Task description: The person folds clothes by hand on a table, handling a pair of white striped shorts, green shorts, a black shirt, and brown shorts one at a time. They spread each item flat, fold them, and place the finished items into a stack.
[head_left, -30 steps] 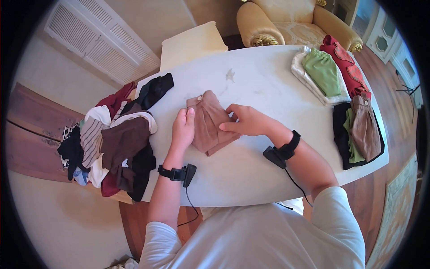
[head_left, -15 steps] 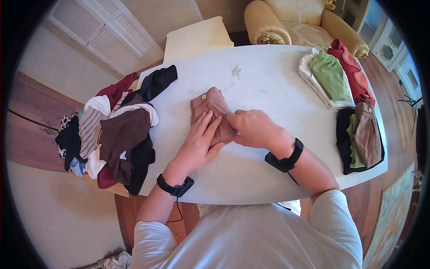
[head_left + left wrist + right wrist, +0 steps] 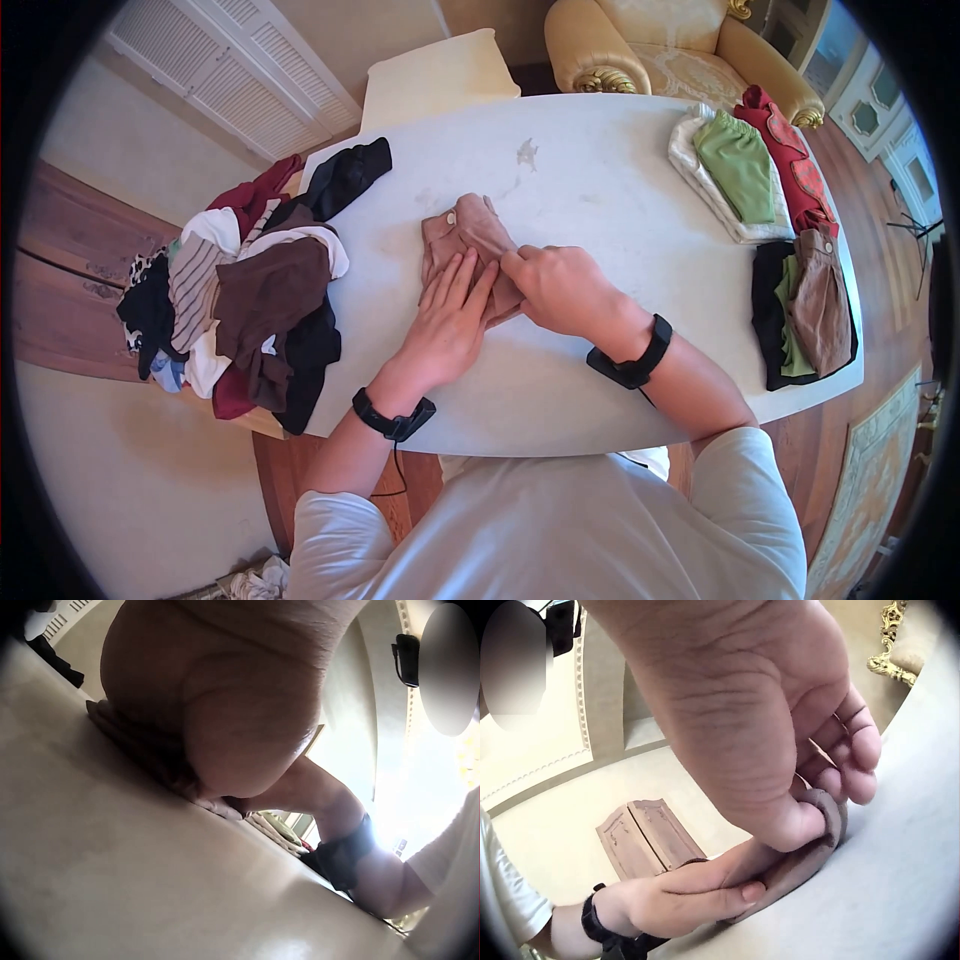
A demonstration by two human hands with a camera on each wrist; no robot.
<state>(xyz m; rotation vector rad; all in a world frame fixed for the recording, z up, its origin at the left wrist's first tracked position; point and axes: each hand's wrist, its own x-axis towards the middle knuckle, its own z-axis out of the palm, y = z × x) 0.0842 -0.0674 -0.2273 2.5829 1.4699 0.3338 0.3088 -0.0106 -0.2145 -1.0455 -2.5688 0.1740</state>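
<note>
A folded pair of brown shorts (image 3: 482,225) with a light button at the waistband lies on the white table (image 3: 590,180) in front of me. My left hand (image 3: 440,330) rests on the shorts, fingers straight and spread over the cloth. At their right edge my right hand (image 3: 568,290) pinches the fabric. In the right wrist view, the thumb of the right hand (image 3: 750,742) is tucked inside a fold of the shorts (image 3: 784,876), with the fingers on the outer side. Most of the cloth is hidden behind the palm in the left wrist view.
A loose heap of clothes (image 3: 265,290) covers the table's left end. At the right end lie folded piles: green shorts (image 3: 738,165) on white cloth, red garments (image 3: 790,160), and brown shorts (image 3: 822,300) over green and black cloth. A gold armchair (image 3: 660,50) stands beyond.
My left hand has gone from holding the shorts' left edge to lying flat on top of them. The right hand has closed its grip on the right edge, and the cloth there is bunched.
</note>
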